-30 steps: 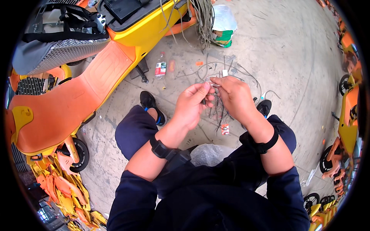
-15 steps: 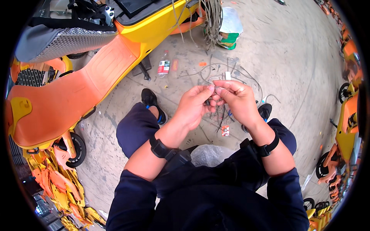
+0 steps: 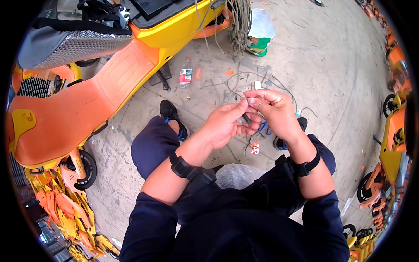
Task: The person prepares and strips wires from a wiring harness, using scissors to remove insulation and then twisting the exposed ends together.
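Observation:
My left hand and my right hand meet in front of me above the floor, fingertips almost touching. Between them runs a thin pale wire, pinched by thumb and forefinger on each side; a loop of it shows over the right fingers. A small dark piece shows at the left fingers, its kind too small to make out. Beneath the hands, loose grey cables curl over the concrete, and a blue-handled tool lies partly hidden behind the right hand.
To the left stands a yellow and orange scooter. A bundle of grey cables hangs off it near a white and green bag. On the floor are a plastic bottle and a small orange packet. More scooters line the right.
Both hands have shifted slightly right, and the left fingers have spread a little. The wire loop and blue-handled tool show more clearly now.

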Demonstrator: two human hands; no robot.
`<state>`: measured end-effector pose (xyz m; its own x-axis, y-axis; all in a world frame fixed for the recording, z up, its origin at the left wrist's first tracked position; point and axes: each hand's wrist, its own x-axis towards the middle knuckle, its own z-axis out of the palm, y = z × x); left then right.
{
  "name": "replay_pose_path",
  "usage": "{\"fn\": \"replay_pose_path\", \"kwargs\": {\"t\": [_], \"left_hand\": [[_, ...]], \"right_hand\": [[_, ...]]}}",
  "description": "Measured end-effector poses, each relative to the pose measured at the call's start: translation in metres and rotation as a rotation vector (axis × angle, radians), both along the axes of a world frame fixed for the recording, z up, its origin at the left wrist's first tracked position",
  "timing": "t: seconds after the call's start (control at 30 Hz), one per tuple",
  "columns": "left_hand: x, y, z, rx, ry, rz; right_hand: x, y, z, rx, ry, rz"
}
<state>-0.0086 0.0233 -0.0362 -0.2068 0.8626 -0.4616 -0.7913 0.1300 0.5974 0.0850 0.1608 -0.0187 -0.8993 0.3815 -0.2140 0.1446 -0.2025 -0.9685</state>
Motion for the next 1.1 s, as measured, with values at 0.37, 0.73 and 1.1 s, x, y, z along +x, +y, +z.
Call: {"fn": "replay_pose_path", "kwargs": {"t": [0.37, 0.73, 1.1], "left_hand": [[0.003, 0.001, 0.001, 0.089, 0.187, 0.093], [0.017, 0.003, 0.000, 0.022, 0.272, 0.061], [0.006, 0.000, -0.007, 0.040, 0.275, 0.078]], "right_hand": [[0.005, 0.015, 0.016, -0.127, 0.075, 0.208], [0.000, 0.015, 0.005, -0.352, -0.016, 0.003], [-0.004, 0.001, 0.006, -0.102, 0.030, -0.100]]}}
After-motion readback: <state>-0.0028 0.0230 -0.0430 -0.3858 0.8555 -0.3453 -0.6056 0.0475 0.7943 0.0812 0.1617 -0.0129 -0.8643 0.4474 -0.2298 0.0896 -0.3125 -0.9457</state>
